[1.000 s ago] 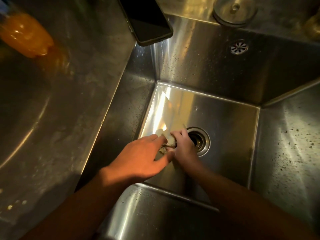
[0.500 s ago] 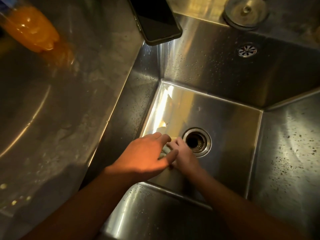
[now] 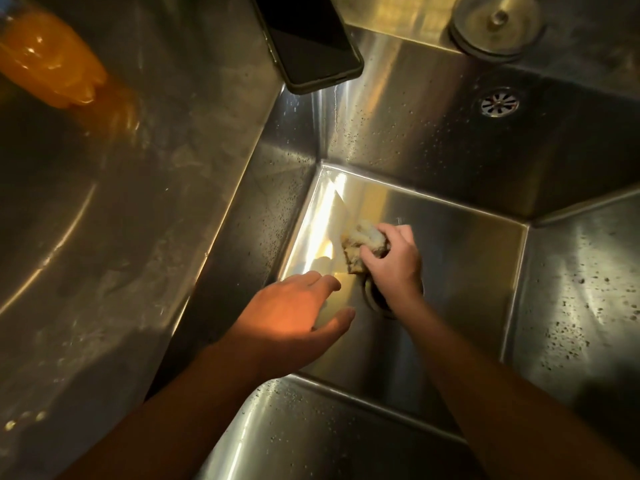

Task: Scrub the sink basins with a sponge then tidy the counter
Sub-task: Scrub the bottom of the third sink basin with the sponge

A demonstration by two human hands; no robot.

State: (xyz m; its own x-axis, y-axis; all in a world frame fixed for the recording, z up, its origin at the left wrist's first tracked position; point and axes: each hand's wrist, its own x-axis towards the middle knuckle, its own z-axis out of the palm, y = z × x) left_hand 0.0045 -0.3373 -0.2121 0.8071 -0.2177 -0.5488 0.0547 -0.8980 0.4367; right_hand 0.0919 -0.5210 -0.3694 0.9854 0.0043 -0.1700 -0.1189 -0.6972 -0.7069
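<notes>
my right hand (image 3: 393, 263) is clamped on the sponge (image 3: 363, 245), left hand (image 3: 294, 315) open and empty; splashes could reach the phone (image 3: 311, 39) overhanging the sink (image 3: 450, 244) at top centre.

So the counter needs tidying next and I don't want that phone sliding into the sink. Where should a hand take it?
Grip the phone across its two long edges, coming from above on the counter side. It lies flat, screen up, with its near corner overhanging the basin, so pull it toward the counter and away from the drop.
</notes>
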